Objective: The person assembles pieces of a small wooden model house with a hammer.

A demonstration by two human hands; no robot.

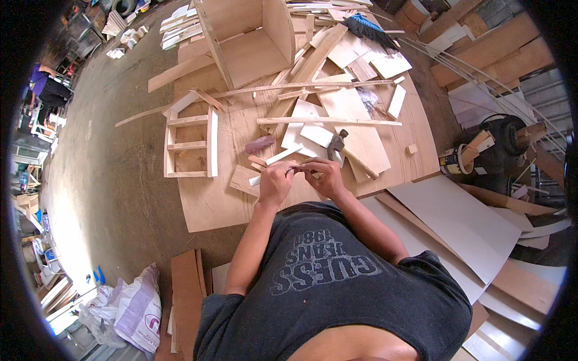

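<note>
My left hand (277,182) and my right hand (326,179) meet over the near edge of the wooden tabletop (211,207). Both are closed, fingertips pinched around something small and dark that I cannot make out. Just beyond my right hand rests a claw hammer (360,163), its head pointing away from me. Beside my left hand lie a short wood block (242,180) and a narrow white-faced strip (283,154). A purple, roundish item (259,144) sits a little farther off. To the left is a small house-shaped wooden frame (191,146) with crossbars.
A large open wooden box (250,67) stands at the table's far side. Long strips (328,121) and offcut boards cover the middle and right, with a blue-topped brush (369,31) behind. Sheets (454,219) lean at my right; a white sack (137,310) is at lower left. A person (48,87) is far left.
</note>
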